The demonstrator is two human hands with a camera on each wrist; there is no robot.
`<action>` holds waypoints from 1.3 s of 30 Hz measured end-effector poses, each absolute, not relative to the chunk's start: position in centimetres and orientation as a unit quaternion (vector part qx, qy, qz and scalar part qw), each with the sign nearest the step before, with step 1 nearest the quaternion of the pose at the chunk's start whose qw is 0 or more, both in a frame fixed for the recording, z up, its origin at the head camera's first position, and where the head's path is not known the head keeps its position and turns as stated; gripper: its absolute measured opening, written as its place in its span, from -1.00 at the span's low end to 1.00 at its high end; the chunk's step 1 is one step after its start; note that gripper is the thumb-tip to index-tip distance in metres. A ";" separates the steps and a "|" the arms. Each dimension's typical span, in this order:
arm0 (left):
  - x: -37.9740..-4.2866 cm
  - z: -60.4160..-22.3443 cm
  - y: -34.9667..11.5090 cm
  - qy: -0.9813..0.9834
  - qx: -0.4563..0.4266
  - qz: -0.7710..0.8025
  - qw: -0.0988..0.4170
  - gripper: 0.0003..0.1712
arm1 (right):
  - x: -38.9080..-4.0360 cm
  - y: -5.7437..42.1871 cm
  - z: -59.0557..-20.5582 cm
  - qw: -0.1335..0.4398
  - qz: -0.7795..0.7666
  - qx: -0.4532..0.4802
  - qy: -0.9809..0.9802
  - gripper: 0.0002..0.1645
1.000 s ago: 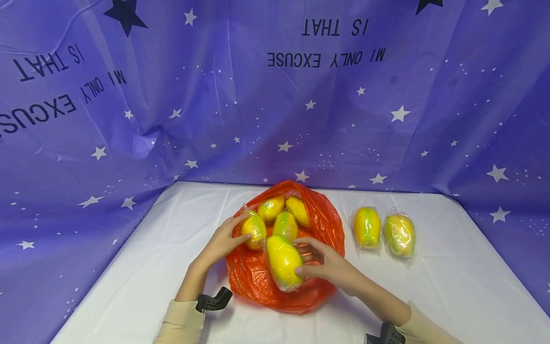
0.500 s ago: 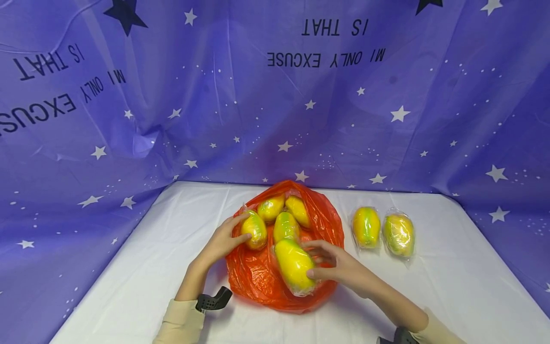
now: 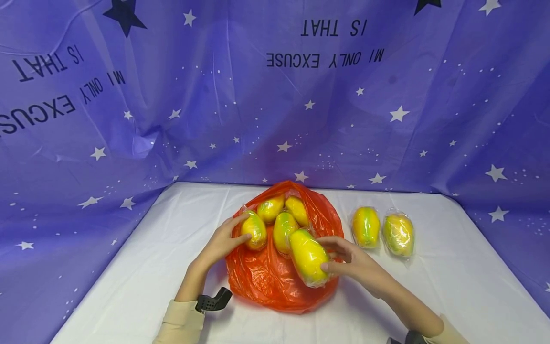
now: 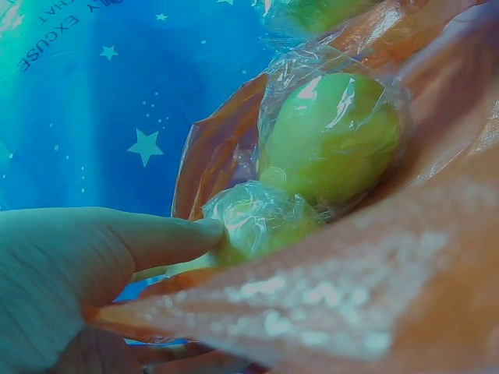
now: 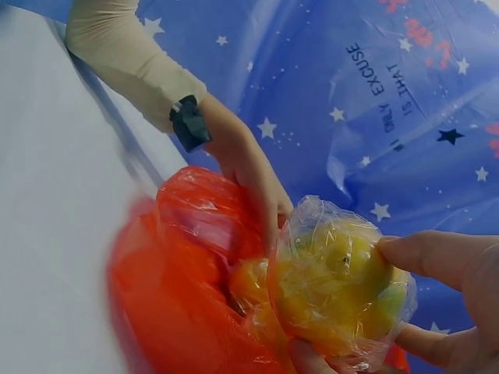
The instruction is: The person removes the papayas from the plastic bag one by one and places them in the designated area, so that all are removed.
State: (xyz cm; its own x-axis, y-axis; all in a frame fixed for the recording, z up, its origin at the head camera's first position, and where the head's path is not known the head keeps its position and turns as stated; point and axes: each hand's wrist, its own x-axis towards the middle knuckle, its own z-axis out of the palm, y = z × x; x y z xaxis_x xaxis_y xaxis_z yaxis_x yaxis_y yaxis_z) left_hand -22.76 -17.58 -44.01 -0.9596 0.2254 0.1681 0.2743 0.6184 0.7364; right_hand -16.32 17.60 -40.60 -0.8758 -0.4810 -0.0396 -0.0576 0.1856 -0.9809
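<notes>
In my right hand (image 3: 354, 262) is a plastic-wrapped yellow-green mango (image 3: 308, 258), held between thumb and fingers above the right part of a red plastic bag (image 3: 262, 282). The right wrist view shows its end (image 5: 343, 273) in crinkled clear wrap. At the bag's left rim, my left hand (image 3: 223, 242) holds the bag edge, thumb inside over a mango (image 3: 254, 231) and other fingers partly hidden. The left wrist view has that thumb touching the wrapped mango (image 4: 257, 222), with the bag's edge passing between thumb and fingers. Several more wrapped mangoes (image 3: 284, 231) lie inside the spread bag.
Two wrapped mangoes, one (image 3: 366, 227) beside another (image 3: 399, 234), lie on the white table cover (image 3: 447, 277) to the right of the bag. A purple curtain (image 3: 275, 119) with stars and lettering hangs behind and at both sides.
My right hand has carried its mango rightward across the bag, uncovering more of the bag's red inside. My left hand has stayed at the left rim.
</notes>
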 end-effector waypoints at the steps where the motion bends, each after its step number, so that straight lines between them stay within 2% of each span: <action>1: -22.8 -44.0 -17.6 -0.899 -0.139 -0.413 0.030 -0.32 | -16.4 17.7 -40.6 0.169 -0.613 -0.180 0.750 -0.33; 9: -22.9 -44.2 -17.6 -0.900 -0.138 -0.413 0.030 -0.33 | -16.7 18.8 -40.3 0.132 -0.616 -0.165 0.759 -0.34; 39: -22.9 -44.1 -17.6 -0.903 -0.131 -0.409 0.024 -0.32 | -17.2 24.8 -39.2 0.071 -0.611 -0.109 0.781 -0.32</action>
